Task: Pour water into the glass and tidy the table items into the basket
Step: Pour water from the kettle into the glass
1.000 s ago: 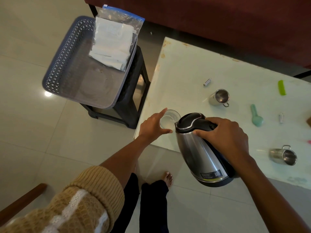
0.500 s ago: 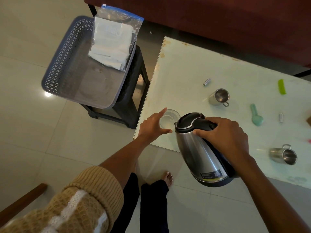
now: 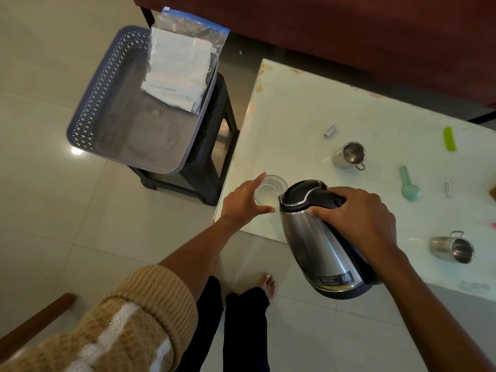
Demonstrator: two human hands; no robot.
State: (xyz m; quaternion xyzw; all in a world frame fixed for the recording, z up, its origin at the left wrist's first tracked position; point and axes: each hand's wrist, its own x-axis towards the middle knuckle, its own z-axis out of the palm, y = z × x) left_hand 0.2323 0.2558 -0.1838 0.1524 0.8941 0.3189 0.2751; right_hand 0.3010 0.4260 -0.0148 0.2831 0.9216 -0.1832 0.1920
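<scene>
The glass (image 3: 271,190), a clear round tumbler with a little pale water in its bottom, stood on the near corner of the desk (image 3: 295,103), a pale, glossy slab with rust-coloured stains along its edge. The left hand (image 3: 245,202) cupped the glass from the side, its fingers (image 3: 259,179) curled around the wall and clamped on it. Just right of the glass the kettle (image 3: 319,237), brushed steel with a black plastic lid and handle, was tilted with its spout over the glass rim. The right hand (image 3: 357,218) gripped the handle, fingers wrapped tight around it.

Beyond the glass lay a small battery (image 3: 330,130) and a steel mug (image 3: 350,155) on its side, empty. Farther right of the glass were a green scoop (image 3: 409,183), a lime strip (image 3: 449,138), and a second steel mug (image 3: 453,249), also tipped over.

Left of the glass, off the desk, a grey plastic basket (image 3: 99,103) with lattice walls sat on a dark stool (image 3: 212,162). It held a clear zip bag (image 3: 182,63) of folded white paper, propped against the far rim.
</scene>
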